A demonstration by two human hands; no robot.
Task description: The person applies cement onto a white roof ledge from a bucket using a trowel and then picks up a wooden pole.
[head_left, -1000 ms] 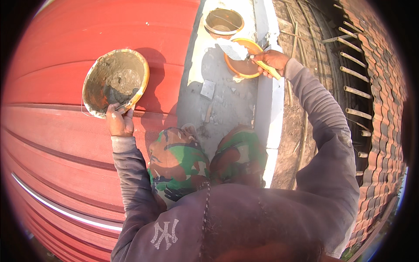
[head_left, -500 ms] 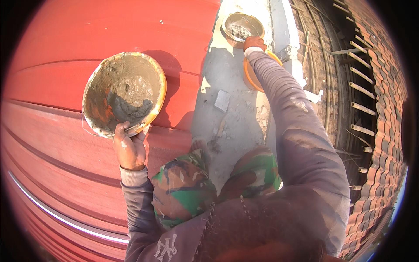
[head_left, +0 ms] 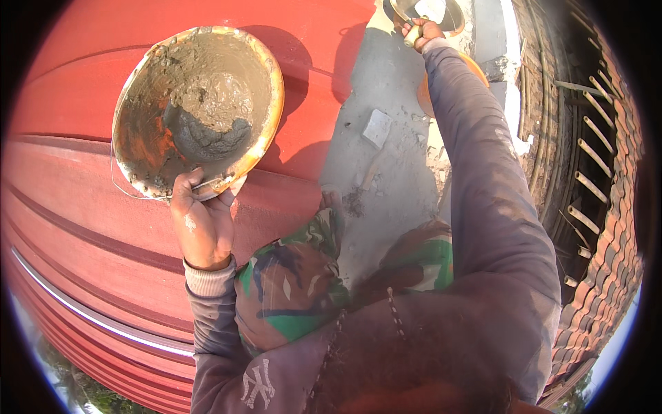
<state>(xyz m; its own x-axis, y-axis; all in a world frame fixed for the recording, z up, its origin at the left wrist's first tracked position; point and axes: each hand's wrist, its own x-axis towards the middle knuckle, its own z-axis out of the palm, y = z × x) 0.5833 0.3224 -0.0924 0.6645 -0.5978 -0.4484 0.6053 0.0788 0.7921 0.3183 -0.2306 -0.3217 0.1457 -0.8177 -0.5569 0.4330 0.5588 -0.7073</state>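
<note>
Here, the tilted bucket (head_left: pixel 276 96) holds grey-brown mortar (head_left: pixel 224 102).

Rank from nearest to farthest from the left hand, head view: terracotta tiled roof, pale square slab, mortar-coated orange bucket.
1. Mortar-coated orange bucket, held at its rim by the left hand.
2. Pale square slab, rightward on the grey ledge.
3. Terracotta tiled roof, far right.

this is an outdoor rooftop building site, shown by red ribbed metal roofing (head_left: pixel 76 200), a grit-strewn grey ledge (head_left: pixel 396 183), clay roof tiles (head_left: pixel 607 276) beside bare poles (head_left: pixel 592 186), and a bucket (head_left: pixel 275 96) of wet mortar (head_left: pixel 221 103).
</note>
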